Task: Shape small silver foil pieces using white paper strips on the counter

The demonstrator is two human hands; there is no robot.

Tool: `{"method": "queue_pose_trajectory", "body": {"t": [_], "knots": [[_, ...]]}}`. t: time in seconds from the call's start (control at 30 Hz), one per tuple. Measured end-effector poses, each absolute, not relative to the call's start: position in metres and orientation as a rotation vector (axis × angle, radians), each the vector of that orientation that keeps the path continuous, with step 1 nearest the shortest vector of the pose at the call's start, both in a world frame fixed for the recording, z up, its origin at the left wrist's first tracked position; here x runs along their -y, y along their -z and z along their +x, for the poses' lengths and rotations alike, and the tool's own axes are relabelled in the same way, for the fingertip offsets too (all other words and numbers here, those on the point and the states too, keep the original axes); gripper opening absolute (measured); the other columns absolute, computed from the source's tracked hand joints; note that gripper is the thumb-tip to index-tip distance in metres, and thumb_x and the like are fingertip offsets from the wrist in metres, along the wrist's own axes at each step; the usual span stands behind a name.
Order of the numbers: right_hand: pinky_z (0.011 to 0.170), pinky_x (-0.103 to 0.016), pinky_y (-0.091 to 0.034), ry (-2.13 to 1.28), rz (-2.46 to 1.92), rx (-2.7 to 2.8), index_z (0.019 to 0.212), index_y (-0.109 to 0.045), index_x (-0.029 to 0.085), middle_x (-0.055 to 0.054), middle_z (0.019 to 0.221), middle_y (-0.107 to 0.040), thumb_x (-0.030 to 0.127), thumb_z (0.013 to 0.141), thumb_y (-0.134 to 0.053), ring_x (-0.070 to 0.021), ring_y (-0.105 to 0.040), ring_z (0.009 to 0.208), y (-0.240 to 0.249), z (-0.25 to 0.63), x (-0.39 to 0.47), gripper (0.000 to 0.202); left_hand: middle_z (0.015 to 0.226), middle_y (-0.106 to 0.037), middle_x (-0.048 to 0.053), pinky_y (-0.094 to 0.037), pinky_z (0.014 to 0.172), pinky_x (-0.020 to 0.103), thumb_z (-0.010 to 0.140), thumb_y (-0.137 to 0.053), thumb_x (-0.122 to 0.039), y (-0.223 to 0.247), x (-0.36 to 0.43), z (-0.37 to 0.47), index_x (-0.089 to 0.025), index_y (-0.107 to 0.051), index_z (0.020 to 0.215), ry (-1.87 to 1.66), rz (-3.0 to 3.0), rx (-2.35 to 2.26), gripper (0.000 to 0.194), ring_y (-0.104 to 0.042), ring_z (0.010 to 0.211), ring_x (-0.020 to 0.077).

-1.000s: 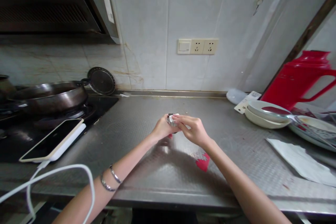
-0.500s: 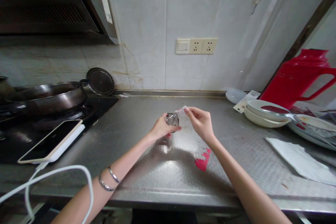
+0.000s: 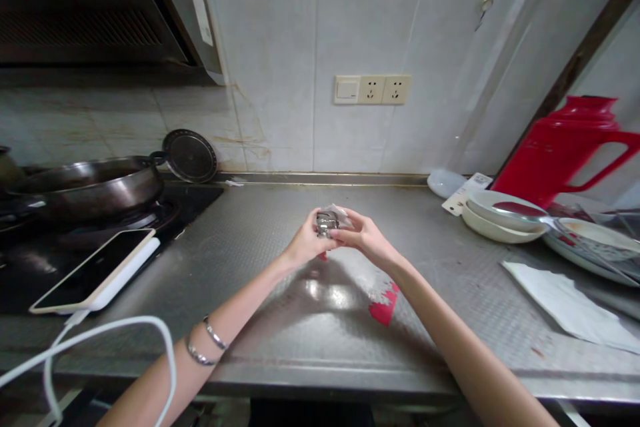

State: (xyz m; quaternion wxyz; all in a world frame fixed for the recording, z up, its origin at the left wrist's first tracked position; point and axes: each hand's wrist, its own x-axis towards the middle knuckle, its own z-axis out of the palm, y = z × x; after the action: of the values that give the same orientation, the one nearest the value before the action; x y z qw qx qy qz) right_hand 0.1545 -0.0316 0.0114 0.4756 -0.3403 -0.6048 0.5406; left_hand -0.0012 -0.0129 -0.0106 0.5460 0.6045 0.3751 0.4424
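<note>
Above the metal counter, my left hand (image 3: 304,241) is closed around a small, dark, see-through glass-like block (image 3: 327,222) with shiny facets; its exact kind I cannot make out. My right hand (image 3: 367,235) meets it from the other side, fingers bent, thumb at the block's lower right. A thin whitish crumpled scrap (image 3: 341,212), tissue or film, shows between the right fingers and the block's top right side. A bit of red shows below the left fingers. Nearer me, a torn red piece (image 3: 384,307) lies flat on the counter.
At left, a phone (image 3: 95,273) with a white cable (image 3: 125,321) lies by the stove and a pan (image 3: 95,190). On the right are stacked bowls (image 3: 500,223), a red thermos jug (image 3: 565,153) and a white folded paper (image 3: 570,303).
My right hand has come down and left, bringing the whitish scrap from above right of the block against it. My left hand keeps its hold, nearly in place.
</note>
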Motion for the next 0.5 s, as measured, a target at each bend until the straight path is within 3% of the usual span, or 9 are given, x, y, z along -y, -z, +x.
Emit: {"method": "queue_pose_trajectory", "body": {"t": [0.2,0.27,0.37,0.5], "knots": [[0.069,-0.030,-0.055,-1.328,-0.903,1.359,0.109,-0.062,0.020,-0.006,0.102,-0.069,0.031,0.066,-0.074,-0.0197,-0.066,0.087,-0.016,0.159,0.030,0.046,0.120,-0.055,0.015,-0.050,0.049,0.021,0.056,-0.081,-0.024,0.014,0.016,-0.001,-0.029,0.008,0.144,-0.944,1.502,-0.781,0.125,-0.061,0.069,0.0123],[0.066,-0.031,-0.056,-1.359,-0.911,1.313,0.103,-0.064,0.019,-0.007,0.097,-0.069,0.034,0.068,-0.072,-0.0199,-0.067,0.082,-0.018,0.161,0.029,0.038,0.123,-0.053,0.015,-0.051,0.055,0.023,0.055,-0.082,-0.022,0.014,0.017,-0.003,-0.029,0.011,0.144,-0.927,1.643,-0.784,0.129,-0.062,0.071,0.0128],[0.062,-0.033,-0.058,-1.433,-0.902,1.249,0.100,-0.065,0.018,-0.009,0.097,-0.070,0.039,0.072,-0.069,-0.0206,-0.068,0.076,-0.018,0.163,0.028,0.035,0.125,-0.053,0.016,-0.052,0.068,0.029,0.051,-0.083,-0.021,0.010,0.017,-0.008,-0.028,0.003,0.146,-0.993,1.841,-0.855,0.128,-0.063,0.080,0.0172],[0.059,-0.032,-0.058,-1.469,-0.928,1.281,0.101,-0.065,0.017,-0.011,0.101,-0.069,0.045,0.074,-0.066,-0.0200,-0.067,0.072,-0.014,0.159,0.027,0.039,0.131,-0.048,0.015,-0.048,0.087,0.037,0.050,-0.083,-0.024,0.005,0.016,-0.013,-0.024,-0.020,0.144,-1.116,1.968,-0.903,0.112,-0.058,0.104,0.0256]]}}
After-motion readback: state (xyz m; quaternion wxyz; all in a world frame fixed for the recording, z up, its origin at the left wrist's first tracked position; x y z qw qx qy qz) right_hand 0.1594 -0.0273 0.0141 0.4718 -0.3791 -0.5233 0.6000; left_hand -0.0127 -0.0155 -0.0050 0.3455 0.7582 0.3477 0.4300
